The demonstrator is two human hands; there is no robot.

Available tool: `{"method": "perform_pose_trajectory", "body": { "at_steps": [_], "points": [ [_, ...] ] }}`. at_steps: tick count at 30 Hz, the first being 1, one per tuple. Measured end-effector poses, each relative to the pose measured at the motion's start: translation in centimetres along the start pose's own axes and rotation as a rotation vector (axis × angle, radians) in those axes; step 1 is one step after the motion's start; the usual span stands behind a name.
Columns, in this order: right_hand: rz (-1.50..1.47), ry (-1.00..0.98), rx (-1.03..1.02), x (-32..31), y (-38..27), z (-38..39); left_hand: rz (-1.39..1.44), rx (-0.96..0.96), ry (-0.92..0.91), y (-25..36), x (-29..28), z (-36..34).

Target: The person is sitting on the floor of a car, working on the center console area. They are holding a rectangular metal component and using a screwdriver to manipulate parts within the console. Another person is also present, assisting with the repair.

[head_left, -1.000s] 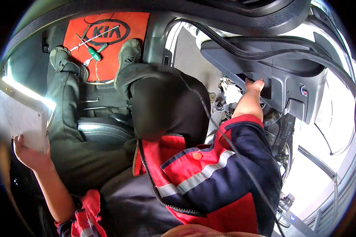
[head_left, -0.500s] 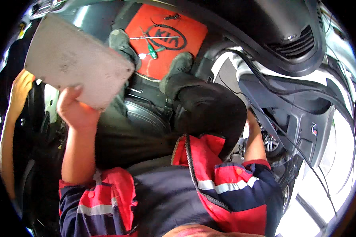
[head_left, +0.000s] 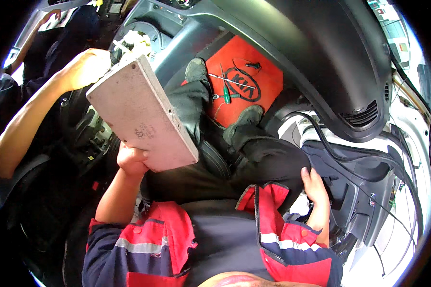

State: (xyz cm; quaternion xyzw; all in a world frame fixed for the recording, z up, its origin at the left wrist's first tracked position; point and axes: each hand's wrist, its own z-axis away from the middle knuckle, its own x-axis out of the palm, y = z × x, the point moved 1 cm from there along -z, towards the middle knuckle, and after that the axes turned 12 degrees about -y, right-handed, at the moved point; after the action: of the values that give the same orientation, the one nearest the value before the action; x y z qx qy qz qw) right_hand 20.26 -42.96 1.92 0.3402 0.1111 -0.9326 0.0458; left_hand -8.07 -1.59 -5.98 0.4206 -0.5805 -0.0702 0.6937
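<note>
One flat grey box (head_left: pixel 139 119), up in the air and tilted, well to the left of the right trouser leg (head_left: pixel 268 153)! Pinched along its near edge by the left hand (head_left: pixel 131 160), thumb laid on the face. At the far left edge, a co-worker's hand (head_left: pixel 91 67); touching or just beside, can't tell. Over to the right hand (head_left: pixel 314 186): down at the outer side of that leg, fingers partly hidden, no telling whether spread or pressed together. Ahead, on the red mat (head_left: pixel 268 62) below the dashboard (head_left: pixel 316 48), a green-handled screwdriver (head_left: pixel 226 94), lying untouched. And progress? Judging by the box, up and in hand: past the lifting, short of any setting-down. Midway, by the look of it.
</note>
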Motion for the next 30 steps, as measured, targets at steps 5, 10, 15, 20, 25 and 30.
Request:
{"method": "perform_pose_trajectory", "body": {
  "at_steps": [5,10,15,20,25,30],
  "points": [
    [0.460,-0.002,-0.539,2.5,-9.7,2.6,-0.007,0.014,0.079,-0.4,2.1,-0.5],
    [-0.449,-0.306,-0.992,6.9,-18.7,0.6,-0.081,-0.167,-0.041,-0.8,5.7,-1.1],
    [-0.716,-0.726,-0.991,7.9,-24.9,-0.4,-0.297,-0.267,-0.271,1.5,6.8,-0.6],
    [-0.997,-0.637,-1.016,10.9,-28.3,-0.3,-0.386,-0.054,-0.232,3.1,6.0,0.2],
    [-1.054,-0.621,-1.068,10.8,-30.3,-0.3,-0.452,0.038,-0.187,3.2,5.1,0.9],
    [-0.796,-0.629,-0.945,10.7,-28.9,-1.0,-0.515,0.030,-0.158,2.7,5.1,1.2]
  ]
}}
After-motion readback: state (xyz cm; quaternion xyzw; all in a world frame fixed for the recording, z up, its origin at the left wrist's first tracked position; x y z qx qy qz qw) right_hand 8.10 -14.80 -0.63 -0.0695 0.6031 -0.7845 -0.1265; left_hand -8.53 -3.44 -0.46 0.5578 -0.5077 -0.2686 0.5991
